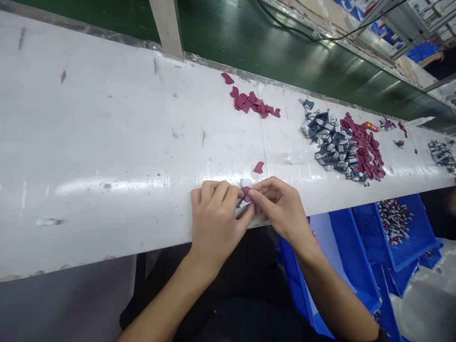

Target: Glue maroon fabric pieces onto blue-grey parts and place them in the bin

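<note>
My left hand and my right hand meet near the front edge of the white table. Between the left thumb and fingers is a small grey-and-white plastic part, partly hidden by the fingers. A flat maroon piece lies against it, pinched by my right thumb and finger. Just beyond the hands rests one loose maroon piece.
A scattered group of maroon pieces lies at the back. To the right are a heap of grey-and-white parts and a maroon pile. Blue bins stand below the table's right side. A green surface runs behind.
</note>
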Demonstrator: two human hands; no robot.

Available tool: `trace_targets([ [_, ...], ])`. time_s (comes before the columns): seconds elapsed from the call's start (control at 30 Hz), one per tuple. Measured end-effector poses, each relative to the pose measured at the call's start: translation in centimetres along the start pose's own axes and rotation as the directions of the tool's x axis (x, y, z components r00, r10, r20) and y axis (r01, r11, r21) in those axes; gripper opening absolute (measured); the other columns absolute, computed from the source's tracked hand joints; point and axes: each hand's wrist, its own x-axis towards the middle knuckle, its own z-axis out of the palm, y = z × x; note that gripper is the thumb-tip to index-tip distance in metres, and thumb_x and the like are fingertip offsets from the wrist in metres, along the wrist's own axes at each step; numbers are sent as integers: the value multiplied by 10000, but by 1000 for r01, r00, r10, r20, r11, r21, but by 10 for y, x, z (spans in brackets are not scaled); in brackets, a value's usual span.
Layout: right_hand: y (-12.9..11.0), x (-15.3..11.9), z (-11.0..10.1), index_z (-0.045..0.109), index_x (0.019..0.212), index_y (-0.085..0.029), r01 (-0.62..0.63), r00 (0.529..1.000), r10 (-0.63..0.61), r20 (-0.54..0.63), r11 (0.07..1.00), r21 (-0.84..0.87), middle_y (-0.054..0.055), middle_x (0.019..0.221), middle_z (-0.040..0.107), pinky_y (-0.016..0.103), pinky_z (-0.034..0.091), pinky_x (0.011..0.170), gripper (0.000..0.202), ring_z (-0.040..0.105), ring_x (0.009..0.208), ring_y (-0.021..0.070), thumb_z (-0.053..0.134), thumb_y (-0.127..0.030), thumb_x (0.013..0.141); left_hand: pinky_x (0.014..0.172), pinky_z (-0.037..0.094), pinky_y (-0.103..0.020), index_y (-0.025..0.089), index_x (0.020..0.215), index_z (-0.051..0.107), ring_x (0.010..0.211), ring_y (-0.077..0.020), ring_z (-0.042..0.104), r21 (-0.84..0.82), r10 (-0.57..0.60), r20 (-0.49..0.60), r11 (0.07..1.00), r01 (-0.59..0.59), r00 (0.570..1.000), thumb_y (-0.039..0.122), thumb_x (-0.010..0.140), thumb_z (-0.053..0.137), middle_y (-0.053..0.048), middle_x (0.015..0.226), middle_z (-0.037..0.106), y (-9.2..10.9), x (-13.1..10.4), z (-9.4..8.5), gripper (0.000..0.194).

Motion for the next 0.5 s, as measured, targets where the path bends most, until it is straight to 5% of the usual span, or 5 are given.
trace_targets([
  [0.23, 3, -7, 7, 731, 950, -247, 108, 993, -112, -41, 991, -72, 48, 898, 814, 330, 622, 665, 190, 791, 816, 223, 791, -415, 1018, 829, 387, -446, 232, 904, 648, 940, -271, 590, -57, -13, 47, 998, 15, 999, 288, 1015, 737, -27, 852, 725, 0, 2, -4, 153],
  [0.37, 2, -5, 2, 724, 952, -240, 51, 999, -49, 18, 995, -80, 4, 770, 748, 288, 551, 548, 205, 693, 627, 167, 793, -422, 1017, 831, 385, -451, 229, 912, 660, 937, -275, 588, -64, -4, 49, 998, 7, 999, 274, 1014, 727, -27, 852, 721, -1, 2, -5, 130],
  [0.5, 1, -1, -7, 760, 1012, -221, -8, 995, 5, 100, 1000, 29, -8, 726, 731, 294, 618, 595, 262, 701, 619, 163, 787, -482, 1028, 835, 384, -451, 230, 920, 653, 953, -280, 594, -64, 0, 38, 998, 2, 999, 265, 1001, 729, -31, 866, 734, -1, 2, -4, 117],
])
